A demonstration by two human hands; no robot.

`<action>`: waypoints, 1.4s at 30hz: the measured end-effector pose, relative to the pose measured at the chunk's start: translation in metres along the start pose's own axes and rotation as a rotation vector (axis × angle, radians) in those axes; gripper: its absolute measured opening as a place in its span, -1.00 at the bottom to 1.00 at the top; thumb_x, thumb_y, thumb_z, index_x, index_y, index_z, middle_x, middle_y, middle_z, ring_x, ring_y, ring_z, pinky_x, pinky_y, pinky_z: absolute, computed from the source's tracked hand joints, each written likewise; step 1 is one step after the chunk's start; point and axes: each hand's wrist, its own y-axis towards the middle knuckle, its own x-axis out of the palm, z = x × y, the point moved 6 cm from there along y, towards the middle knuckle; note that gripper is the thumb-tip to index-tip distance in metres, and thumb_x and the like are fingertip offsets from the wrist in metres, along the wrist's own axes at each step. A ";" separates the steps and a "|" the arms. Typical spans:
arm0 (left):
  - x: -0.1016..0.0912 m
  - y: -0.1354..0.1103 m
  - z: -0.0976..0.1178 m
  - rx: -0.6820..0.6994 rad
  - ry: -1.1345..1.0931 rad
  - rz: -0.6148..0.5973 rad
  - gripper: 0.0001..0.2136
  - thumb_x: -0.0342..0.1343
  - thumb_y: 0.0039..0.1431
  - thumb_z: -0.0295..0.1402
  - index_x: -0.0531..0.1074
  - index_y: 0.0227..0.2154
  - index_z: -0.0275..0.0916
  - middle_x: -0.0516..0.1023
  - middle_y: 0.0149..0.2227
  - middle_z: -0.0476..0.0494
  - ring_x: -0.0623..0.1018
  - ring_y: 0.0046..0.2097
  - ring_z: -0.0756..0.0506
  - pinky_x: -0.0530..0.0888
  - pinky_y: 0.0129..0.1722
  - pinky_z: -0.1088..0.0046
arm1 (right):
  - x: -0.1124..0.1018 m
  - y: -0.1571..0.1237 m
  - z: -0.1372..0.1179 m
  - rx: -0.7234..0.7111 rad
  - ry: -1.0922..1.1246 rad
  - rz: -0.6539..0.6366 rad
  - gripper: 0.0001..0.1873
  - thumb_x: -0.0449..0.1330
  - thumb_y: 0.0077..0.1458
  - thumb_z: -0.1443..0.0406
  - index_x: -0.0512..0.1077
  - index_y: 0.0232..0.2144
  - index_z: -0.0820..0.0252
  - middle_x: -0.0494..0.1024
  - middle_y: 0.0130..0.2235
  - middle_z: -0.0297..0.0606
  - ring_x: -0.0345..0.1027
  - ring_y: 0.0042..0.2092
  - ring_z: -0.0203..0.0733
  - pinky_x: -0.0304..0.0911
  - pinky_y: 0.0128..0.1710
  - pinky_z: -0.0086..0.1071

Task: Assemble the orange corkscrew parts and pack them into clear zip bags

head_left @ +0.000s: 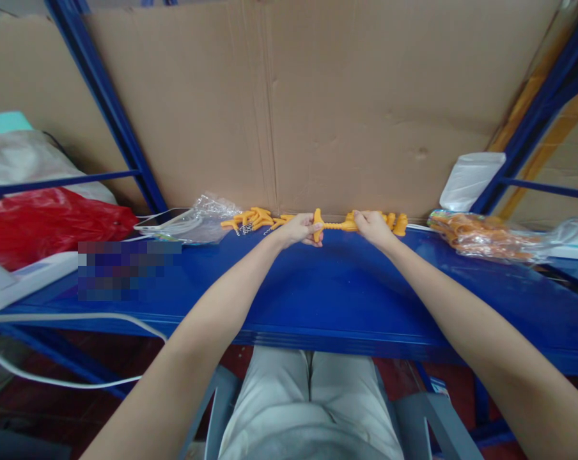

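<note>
Near the back of the blue table, my left hand (300, 230) is closed on an upright orange plastic piece (317, 220) with a crosswise, handle-like shape. A ribbed orange stem (335, 226) runs from it toward my right hand (373, 227), whose fingers are pinched around the stem's other end. Exactly how the two parts meet is too small to tell. Left of my left hand lies a pile of orange plastic pieces (256, 218) with small metal chains. Several more orange pieces (400, 224) stand in a row behind and beside my right hand, partly hidden by it.
A clear plastic bag of orange parts (481, 235) lies at the right. Another clear bag (207, 220) lies left of the pile, near a red bag (54, 220). Cardboard (341, 108) walls the back of the blue table (337, 300). A white cable (78, 317) hangs at the left.
</note>
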 end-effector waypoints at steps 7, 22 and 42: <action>0.001 0.003 -0.005 0.001 -0.037 0.002 -0.84 0.13 0.21 -0.39 0.26 -0.38 -0.31 0.51 -0.53 -0.02 0.57 -0.47 0.02 0.54 -0.27 0.38 | -0.002 0.001 0.002 0.004 -0.030 0.009 -0.52 -0.09 0.19 0.26 0.01 -0.76 0.11 0.12 -0.69 -0.39 0.12 -0.54 -0.28 0.03 -0.42 -0.37; 0.015 0.003 0.005 0.179 0.070 0.105 -0.85 0.11 0.20 -0.48 0.21 -0.39 -0.26 0.45 -0.58 0.06 0.49 -0.51 0.08 0.46 -0.37 0.56 | -0.007 0.001 0.009 0.166 0.052 -0.013 -0.53 -0.05 0.14 0.33 0.12 -0.80 0.11 0.20 -0.76 -0.32 0.17 -0.57 -0.23 0.08 -0.44 -0.35; 0.004 -0.001 -0.017 -0.161 -0.285 -0.060 -0.84 -0.01 0.31 -0.44 0.30 -0.42 -0.31 0.54 -0.52 -0.11 0.60 -0.42 -0.01 0.54 -0.16 0.33 | -0.006 -0.017 -0.019 -0.254 -0.178 0.189 -0.53 -0.14 0.23 0.11 0.14 -0.68 0.12 0.34 -0.57 -0.23 0.27 -0.41 -0.21 0.10 -0.35 -0.37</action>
